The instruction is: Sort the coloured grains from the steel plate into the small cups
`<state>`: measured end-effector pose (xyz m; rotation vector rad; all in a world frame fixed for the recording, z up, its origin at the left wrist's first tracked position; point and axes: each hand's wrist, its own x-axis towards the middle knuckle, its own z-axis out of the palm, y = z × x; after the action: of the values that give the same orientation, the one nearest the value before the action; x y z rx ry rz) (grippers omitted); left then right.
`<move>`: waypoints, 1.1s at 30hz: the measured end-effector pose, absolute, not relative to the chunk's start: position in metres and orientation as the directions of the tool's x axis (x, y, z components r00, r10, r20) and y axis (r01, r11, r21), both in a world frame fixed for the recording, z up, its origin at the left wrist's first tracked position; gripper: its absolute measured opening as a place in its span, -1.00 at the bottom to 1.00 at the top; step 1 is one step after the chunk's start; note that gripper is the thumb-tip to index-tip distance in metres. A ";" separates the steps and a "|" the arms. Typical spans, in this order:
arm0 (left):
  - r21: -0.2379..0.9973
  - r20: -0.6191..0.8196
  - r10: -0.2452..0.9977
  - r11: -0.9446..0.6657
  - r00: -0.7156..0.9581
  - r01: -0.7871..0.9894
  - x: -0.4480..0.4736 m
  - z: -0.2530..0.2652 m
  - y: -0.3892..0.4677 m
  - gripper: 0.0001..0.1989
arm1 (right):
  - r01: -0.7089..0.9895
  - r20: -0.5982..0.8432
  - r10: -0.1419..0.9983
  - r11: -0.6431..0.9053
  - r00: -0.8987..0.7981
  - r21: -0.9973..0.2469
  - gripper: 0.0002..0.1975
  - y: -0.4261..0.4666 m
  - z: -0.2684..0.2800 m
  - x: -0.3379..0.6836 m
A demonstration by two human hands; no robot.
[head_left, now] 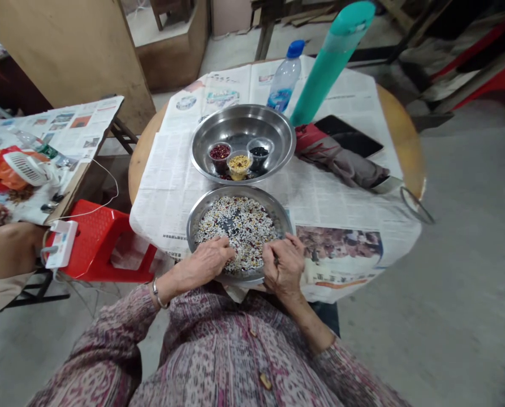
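A shallow steel bowl (191,217) close to my body holds mixed grains (246,226): white, black, dark red and yellow. My left hand (210,259) reaches over its near left side, fingertips pinched together just above the grains. At the right rim, my right hand (284,264) is closed with its fingers curled inward; what lies inside them is hidden. Behind stands a larger steel basin (201,127). Inside it are three small clear cups, one with red beans (219,151), one with yellow grains (239,163) and one with black beans (259,152).
Newspaper (159,181) covers the round table. A water bottle (284,79), a tall green bottle (332,59), a folded umbrella (337,158) and a dark tablet-like slab (352,135) stand or lie behind. Left are a red stool (103,237), a power strip (62,244) and another person's arm (10,249).
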<state>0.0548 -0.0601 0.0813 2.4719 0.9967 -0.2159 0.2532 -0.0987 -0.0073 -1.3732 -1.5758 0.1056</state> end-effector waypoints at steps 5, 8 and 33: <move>0.323 -0.116 0.721 -0.623 0.683 0.712 0.074 0.062 -0.038 -0.65 | 0.710 0.609 0.781 0.349 0.140 -0.612 -0.78 -0.099 -0.009 0.253; 0.281 0.015 0.806 -0.571 0.592 0.771 0.076 0.055 -0.023 -0.65 | 0.716 0.624 0.771 0.361 0.131 -0.597 -0.78 -0.098 -0.008 0.253; 0.458 -0.029 0.762 -0.565 0.647 0.686 0.072 0.061 -0.020 -0.75 | 0.722 0.649 0.751 0.382 0.122 -0.577 -0.79 -0.098 -0.006 0.254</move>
<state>0.0715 -0.0201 0.0606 2.4352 1.1379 0.2384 0.2538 -0.0976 -0.0062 -1.3428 -1.6007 0.0355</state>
